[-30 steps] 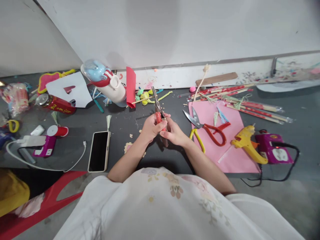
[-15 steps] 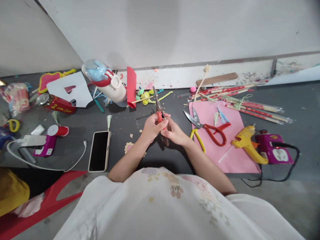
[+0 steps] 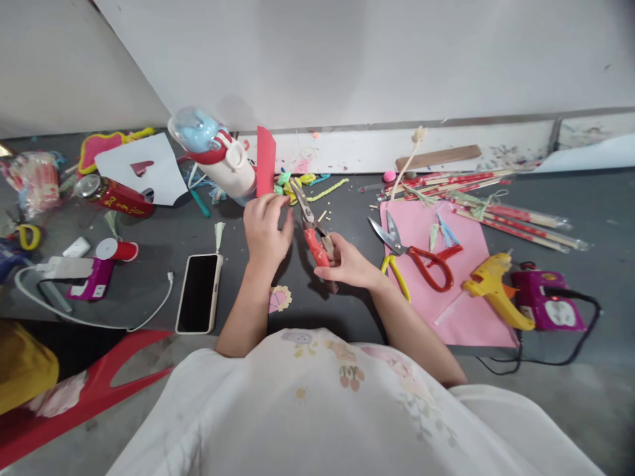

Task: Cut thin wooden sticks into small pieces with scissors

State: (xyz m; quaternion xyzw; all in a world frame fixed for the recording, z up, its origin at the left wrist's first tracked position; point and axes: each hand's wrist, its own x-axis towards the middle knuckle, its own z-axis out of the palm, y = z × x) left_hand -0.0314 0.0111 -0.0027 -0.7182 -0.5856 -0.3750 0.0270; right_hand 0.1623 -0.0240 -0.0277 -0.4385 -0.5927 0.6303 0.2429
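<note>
My right hand (image 3: 347, 263) is closed round the red handles of a pair of pliers (image 3: 311, 227), whose metal jaws point up and left. My left hand (image 3: 265, 227) has reached forward over the dark table (image 3: 149, 277), fingers curled near the upright red card (image 3: 265, 162) and a cluster of small green and yellow craft pieces (image 3: 292, 182). Whether the fingertips grip anything is hidden. A small pink and yellow round cutout (image 3: 279, 299) lies on the table beside my left forearm.
A black phone (image 3: 198, 292) lies left of my arm. A white and red bottle (image 3: 213, 153) lies behind it. To the right, red-handled scissors (image 3: 414, 252) rest on pink paper (image 3: 446, 291), with a yellow glue gun (image 3: 491, 285) and a purple socket box (image 3: 546, 307). Wrapped sticks (image 3: 496, 205) lie beyond.
My left hand let go of the pliers and moved forward and left toward the red card. The pliers now tilt left in my right hand alone. The pink cutout has come into view.
</note>
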